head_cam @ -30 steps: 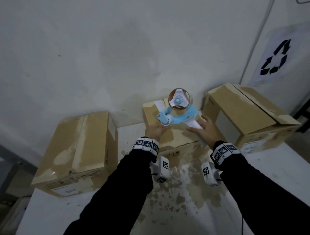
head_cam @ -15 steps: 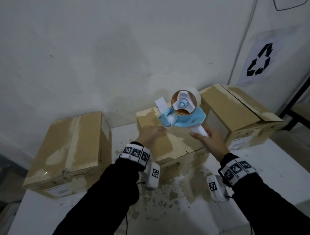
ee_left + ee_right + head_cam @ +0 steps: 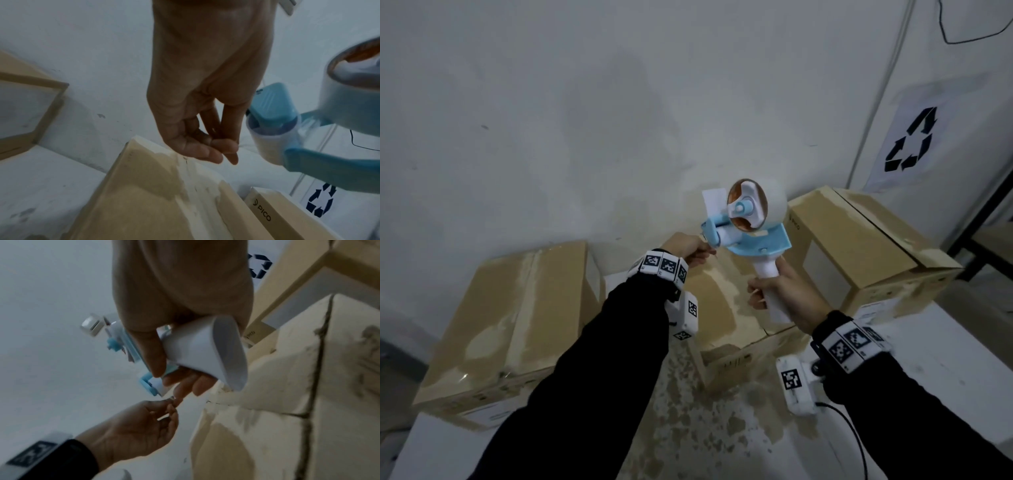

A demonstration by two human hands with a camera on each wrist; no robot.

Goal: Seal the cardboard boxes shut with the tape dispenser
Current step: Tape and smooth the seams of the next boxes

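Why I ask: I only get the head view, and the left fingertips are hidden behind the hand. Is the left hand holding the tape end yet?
Observer: Probably. In the left wrist view the left hand pinches thumb and fingertips together beside the roller, on what looks like a faint clear strip of tape.
Operator: And the other grip?
Observer: In the right wrist view the right hand wraps the white handle, thumb laid across it. The handle's butt end is hollow.
Operator: Any readable print nearby?
Observer: The left wrist view reads PICO on the side of the right box.
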